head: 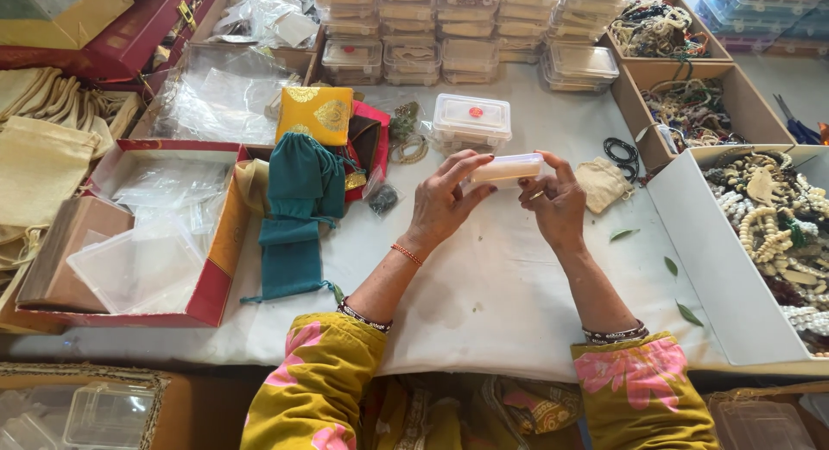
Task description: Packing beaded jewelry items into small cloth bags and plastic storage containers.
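Left hand (440,204) and right hand (554,199) pinch a light, rigid, probably slippery clear plastic box (508,167) by its ends above the tabletop (492,286).

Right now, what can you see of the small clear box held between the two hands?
The small clear box is a flat rectangular case that looks like see-through plastic, pale and milky, with something cream-coloured faintly visible inside. It looks closed and is held level above the white table cover. The left hand grips its left end with fingers over the top, and the right hand pinches its right end.
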